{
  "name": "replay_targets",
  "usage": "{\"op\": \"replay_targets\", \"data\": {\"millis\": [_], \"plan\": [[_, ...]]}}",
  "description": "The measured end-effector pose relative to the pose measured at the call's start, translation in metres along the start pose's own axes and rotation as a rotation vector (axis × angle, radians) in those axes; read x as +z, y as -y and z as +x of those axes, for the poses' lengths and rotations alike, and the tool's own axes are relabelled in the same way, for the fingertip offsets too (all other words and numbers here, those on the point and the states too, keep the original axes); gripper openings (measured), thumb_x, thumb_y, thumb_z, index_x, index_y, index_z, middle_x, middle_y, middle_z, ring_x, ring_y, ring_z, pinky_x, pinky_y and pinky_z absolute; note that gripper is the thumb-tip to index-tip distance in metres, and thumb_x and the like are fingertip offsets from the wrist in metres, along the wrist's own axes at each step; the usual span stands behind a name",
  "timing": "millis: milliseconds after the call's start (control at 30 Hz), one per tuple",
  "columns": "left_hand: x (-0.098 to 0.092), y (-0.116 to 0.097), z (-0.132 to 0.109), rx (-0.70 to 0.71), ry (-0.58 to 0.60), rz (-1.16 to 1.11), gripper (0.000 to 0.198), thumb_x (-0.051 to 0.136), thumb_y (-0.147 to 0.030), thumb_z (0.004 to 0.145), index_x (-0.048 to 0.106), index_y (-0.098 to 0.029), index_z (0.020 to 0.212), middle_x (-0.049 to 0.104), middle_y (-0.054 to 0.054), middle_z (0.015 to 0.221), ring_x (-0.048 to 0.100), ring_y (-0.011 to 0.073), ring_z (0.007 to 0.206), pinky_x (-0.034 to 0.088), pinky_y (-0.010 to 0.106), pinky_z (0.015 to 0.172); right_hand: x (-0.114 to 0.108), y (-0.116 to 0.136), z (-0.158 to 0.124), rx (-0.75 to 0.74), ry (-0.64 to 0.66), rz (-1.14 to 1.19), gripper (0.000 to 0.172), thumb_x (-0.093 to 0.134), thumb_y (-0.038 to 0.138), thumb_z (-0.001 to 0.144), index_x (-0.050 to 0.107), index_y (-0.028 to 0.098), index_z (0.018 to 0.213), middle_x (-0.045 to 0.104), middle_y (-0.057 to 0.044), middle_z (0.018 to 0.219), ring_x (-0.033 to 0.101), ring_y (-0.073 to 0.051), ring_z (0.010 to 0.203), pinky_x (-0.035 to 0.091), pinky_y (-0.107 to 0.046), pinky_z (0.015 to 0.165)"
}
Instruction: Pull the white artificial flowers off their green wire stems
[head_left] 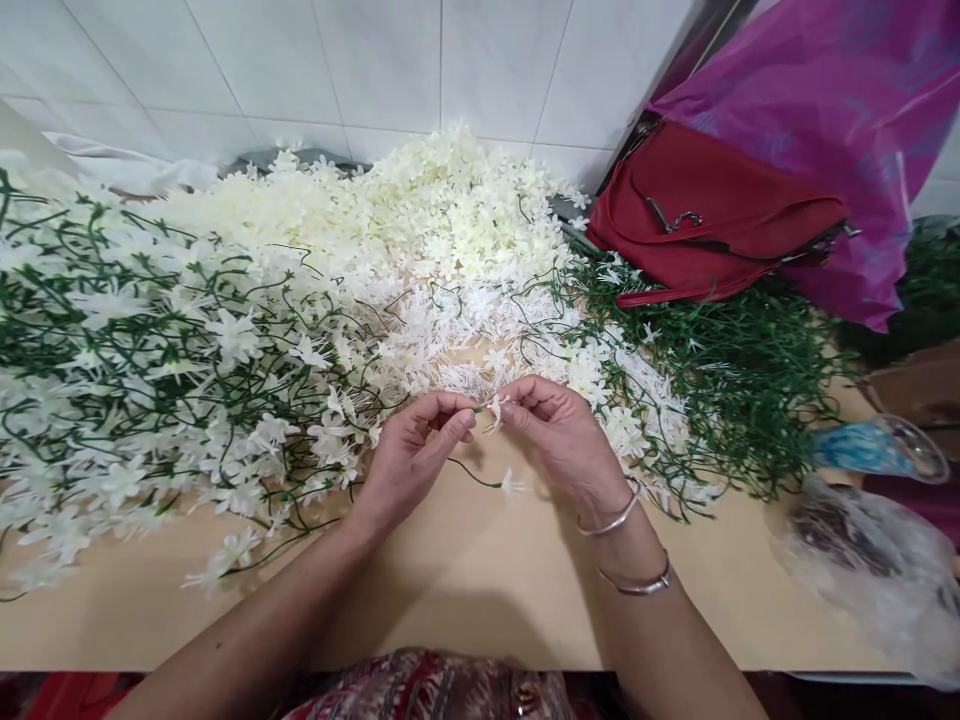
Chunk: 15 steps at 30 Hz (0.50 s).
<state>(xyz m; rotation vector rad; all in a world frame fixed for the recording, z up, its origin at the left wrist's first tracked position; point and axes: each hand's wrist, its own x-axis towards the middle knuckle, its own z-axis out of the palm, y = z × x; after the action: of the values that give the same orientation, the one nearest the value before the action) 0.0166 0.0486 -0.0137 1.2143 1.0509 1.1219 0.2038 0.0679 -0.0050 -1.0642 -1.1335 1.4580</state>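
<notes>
L hand [416,445] grip pinches thin green stem [472,473], R hand [559,430] grip pinches white flower [495,408], near counter [465,590] front edge.

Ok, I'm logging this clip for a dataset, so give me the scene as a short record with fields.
left hand: pinches a green stem
right hand: pinches a white flower at the stem's end; two bangles on the wrist
table: tan, under the hands
left: flowered stems
behind: loose flower pile
right: bare stems, red bag, purple sheet
</notes>
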Motion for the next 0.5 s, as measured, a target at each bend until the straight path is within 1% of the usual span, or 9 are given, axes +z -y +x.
{"op": "replay_targets", "data": {"millis": [200,367,500], "plan": [[-0.002,0.0,0.0,0.033,0.039,0.061,0.015,0.067,-0.032,0.097,0.071,-0.018,0.098,0.069,0.001,0.084,0.065,0.013,0.077,0.05,0.025,0.074,-0.001,-0.001,0.001,0.046,0.081,-0.001,0.027,0.09,0.044,0.073,0.075,0.024,0.083,0.07,0.002,0.08,0.061,-0.014,0.074,0.051,-0.031,0.076],[-0.006,0.008,-0.001,0.067,0.073,0.141,0.017,0.063,-0.035,0.1,0.069,-0.02,0.099,0.069,0.0,0.082,0.064,0.0138,0.078,0.05,0.026,0.076,-0.002,-0.002,0.001,0.036,0.079,-0.081,0.022,0.088,0.039,0.075,0.074,0.023,0.081,0.072,0.001,0.08,0.062,-0.014,0.075,0.051,-0.031,0.076],[-0.009,0.016,0.0,0.084,0.079,0.269,0.017,0.061,-0.036,0.102,0.067,-0.021,0.097,0.073,0.001,0.083,0.068,0.0145,0.078,0.05,0.026,0.074,-0.002,-0.004,0.002,0.034,0.083,-0.17,0.019,0.085,0.035,0.076,0.073,0.021,0.079,0.071,0.0,0.079,0.062,-0.015,0.075,0.05,-0.031,0.074]]}}
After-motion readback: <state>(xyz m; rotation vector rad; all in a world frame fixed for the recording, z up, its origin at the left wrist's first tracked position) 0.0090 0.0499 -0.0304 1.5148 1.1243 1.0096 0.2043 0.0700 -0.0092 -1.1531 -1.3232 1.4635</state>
